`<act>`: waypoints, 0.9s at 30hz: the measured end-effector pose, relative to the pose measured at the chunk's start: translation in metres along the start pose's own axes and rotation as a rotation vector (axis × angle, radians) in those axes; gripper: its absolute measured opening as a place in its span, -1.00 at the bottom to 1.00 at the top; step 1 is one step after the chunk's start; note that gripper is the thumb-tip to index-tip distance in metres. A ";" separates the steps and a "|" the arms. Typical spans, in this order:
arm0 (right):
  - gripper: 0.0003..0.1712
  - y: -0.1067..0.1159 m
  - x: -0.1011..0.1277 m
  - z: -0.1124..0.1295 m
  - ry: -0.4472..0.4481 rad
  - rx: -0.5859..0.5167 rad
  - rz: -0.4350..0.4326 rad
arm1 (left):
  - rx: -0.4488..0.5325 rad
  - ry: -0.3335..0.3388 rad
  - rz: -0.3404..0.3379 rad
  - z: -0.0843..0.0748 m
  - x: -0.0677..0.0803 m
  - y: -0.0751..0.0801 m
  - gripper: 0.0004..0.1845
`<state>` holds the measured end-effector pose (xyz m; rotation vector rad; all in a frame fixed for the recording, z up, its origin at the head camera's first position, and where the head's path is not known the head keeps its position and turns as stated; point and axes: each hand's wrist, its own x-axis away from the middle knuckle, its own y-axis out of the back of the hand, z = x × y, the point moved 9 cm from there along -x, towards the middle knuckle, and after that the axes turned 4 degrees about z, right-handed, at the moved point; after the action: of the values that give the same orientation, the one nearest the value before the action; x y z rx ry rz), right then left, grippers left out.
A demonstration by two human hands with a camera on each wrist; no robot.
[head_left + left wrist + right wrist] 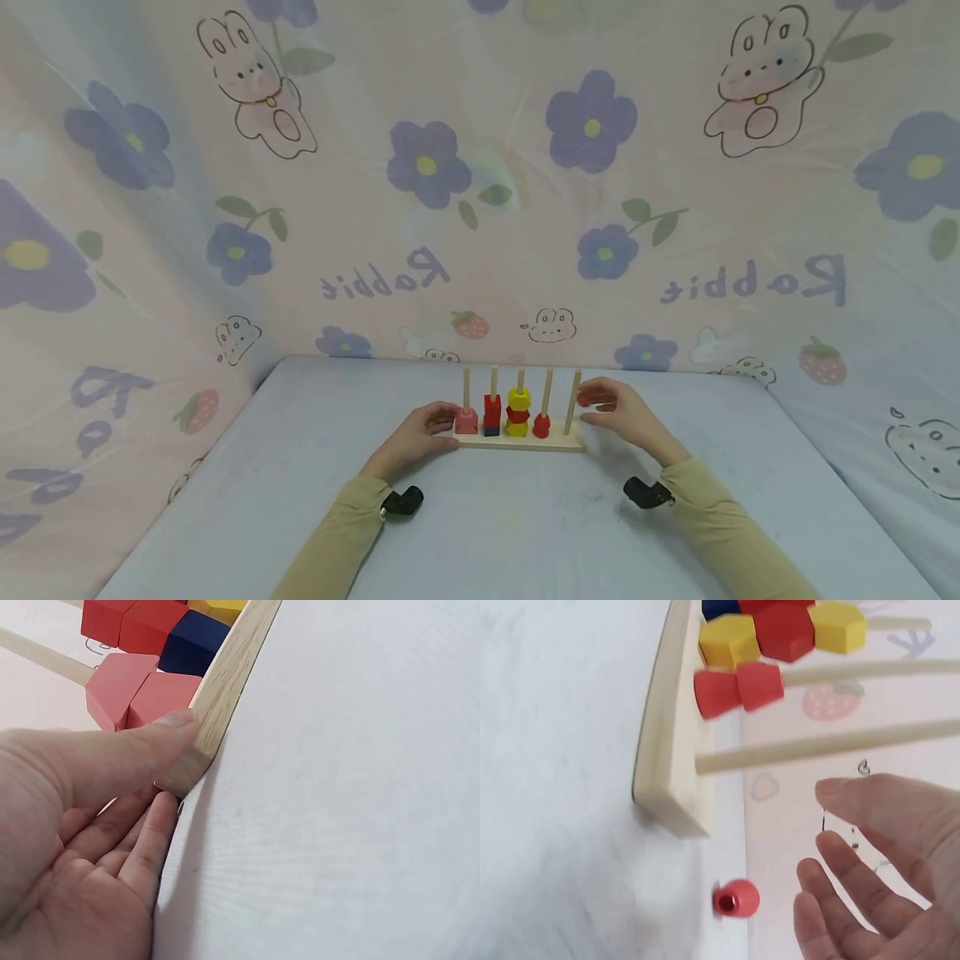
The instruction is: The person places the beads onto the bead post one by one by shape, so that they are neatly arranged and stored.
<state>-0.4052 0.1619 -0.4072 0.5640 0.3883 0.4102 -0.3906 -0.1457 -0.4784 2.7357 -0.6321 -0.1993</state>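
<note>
Left hand (67,825) fingers pinch the wooden base (225,682) end; right hand (885,877) fingers spread open beside the bare peg (825,746)

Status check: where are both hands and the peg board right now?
Left hand holds the peg board end. Right hand open beside the empty end peg. Small red bead loose on the table, behind the board.

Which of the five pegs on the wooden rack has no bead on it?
The rightmost peg, beside the right hand, is bare. The other four carry beads: pink, red over blue, a yellow-red-yellow stack, and a red one.
</note>
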 end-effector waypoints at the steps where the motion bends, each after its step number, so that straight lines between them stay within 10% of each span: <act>1: -0.52 0.004 0.000 -0.001 0.004 0.003 -0.008 | 0.000 -0.004 -0.001 0.000 0.000 0.000 -0.40; 27: -0.58 0.007 -0.026 -0.051 -0.058 0.223 0.014 | 0.011 0.000 0.002 0.001 0.001 -0.001 -0.41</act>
<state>-0.4525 0.1776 -0.4368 0.7947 0.3770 0.3657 -0.3899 -0.1460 -0.4800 2.7459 -0.6377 -0.1961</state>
